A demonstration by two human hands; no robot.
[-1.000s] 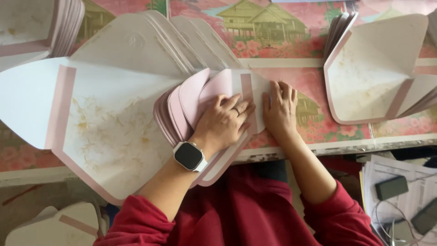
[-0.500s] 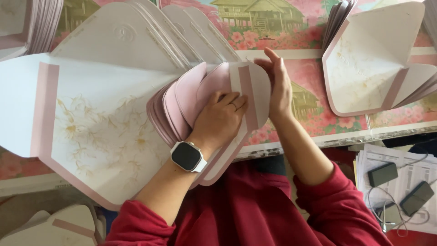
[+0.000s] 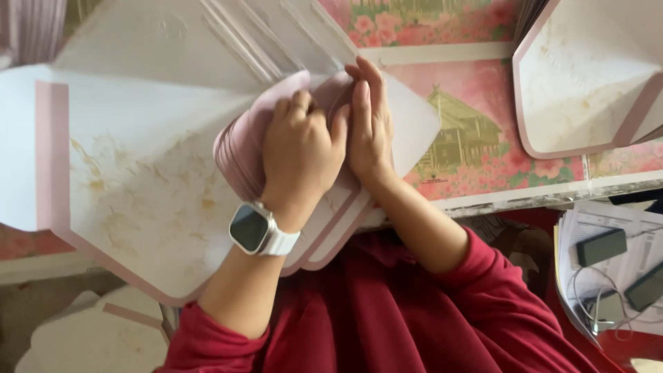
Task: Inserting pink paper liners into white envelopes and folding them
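matt paper envelopes [image 3: 159,173], glossy tablecloth [image 3: 469,138]

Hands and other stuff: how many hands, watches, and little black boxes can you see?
Hands: 2, the left hand and the right hand, both on the pink envelope flaps
Watches: 1, the white smartwatch on the left wrist
Black boxes: 2, the nearer black box and the black box by the edge, on papers
Total: 5

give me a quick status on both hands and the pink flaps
Left hand pressing down on fanned pink flaps. Right hand edge-on beside it, on the white flap. Nothing blocking.
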